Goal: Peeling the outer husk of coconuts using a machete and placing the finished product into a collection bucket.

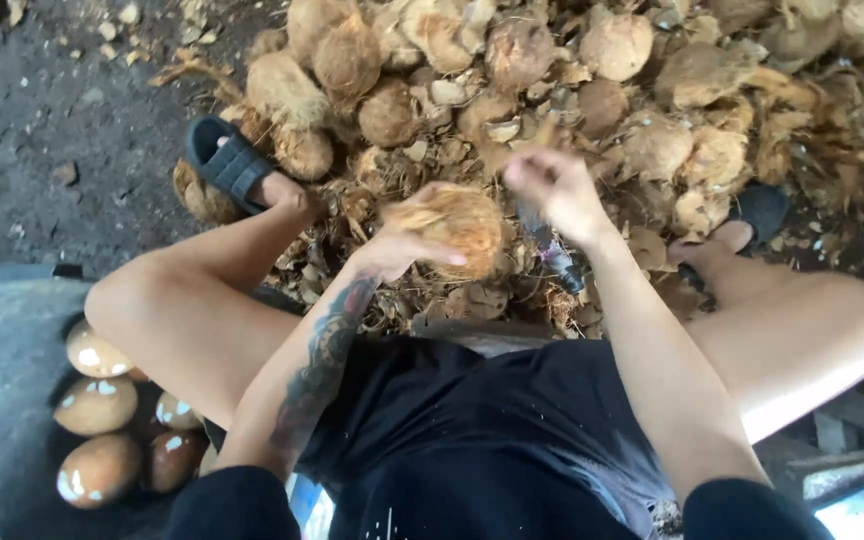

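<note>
- Coconut (452,225): round, covered in pale tan, fibrous husk with loose strands standing off its surface. It is lifted clear of the husk litter, in front of the knees, at the middle of the view. Its lower left side is covered by gripping fingers; the upper and right sides are exposed.
- Blade (550,250): short, dark, narrow tool with a greyish, worn surface. It points downward and slightly right, just beside the right edge of the coconut. Its upper end is hidden in the grip; contact with the coconut cannot be confirmed because of motion blur.
</note>
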